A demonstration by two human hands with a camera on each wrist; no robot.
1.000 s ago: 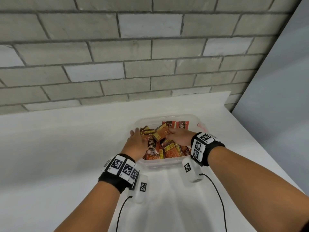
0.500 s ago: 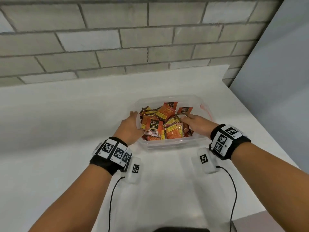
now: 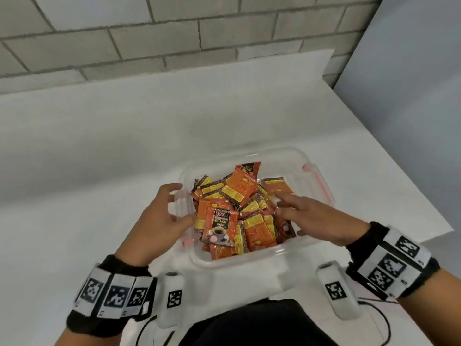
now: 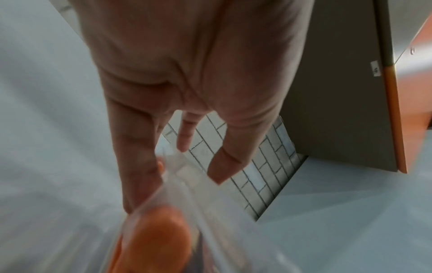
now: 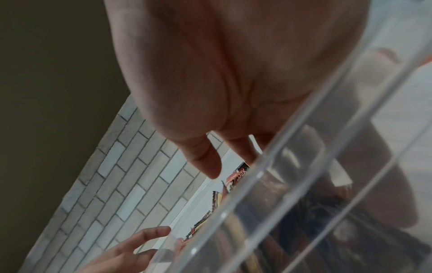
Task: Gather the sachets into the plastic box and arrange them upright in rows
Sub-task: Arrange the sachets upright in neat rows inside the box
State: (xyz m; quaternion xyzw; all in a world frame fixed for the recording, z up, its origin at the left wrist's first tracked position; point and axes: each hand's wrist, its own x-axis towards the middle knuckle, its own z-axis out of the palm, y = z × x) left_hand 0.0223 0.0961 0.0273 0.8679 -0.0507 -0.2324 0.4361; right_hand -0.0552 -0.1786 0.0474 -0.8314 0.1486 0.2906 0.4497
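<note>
The left hand (image 3: 159, 216) sits at the left wall of the plastic box (image 3: 316, 196), fingers spread and relaxed, gripping nothing; its thumb reaches over the rim toward the heap, and the left wrist view is too blurred to show whether the fingers actually press on the clear wall. The right hand (image 3: 314, 221) lies over the box's right half, fingers extended and slightly apart above the sachets (image 3: 239, 211), clamped on nothing that can be seen.

Between the two hands the sachets lie in a loose jumble inside the box (orange and red packets, overlapping, tilted every way, not in rows). Just right of the left thumb, a packet with a coffee-cup picture (image 3: 219, 227) faces up on top of the heap. Beyond the right fingertips, one orange packet (image 3: 275, 187) lies flat against the far side, a little apart from the pile.

The box rests on a white table (image 3: 99, 158), with a grey brick wall (image 3: 149, 33) behind it. Both wrists carry black bands with square markers.
</note>
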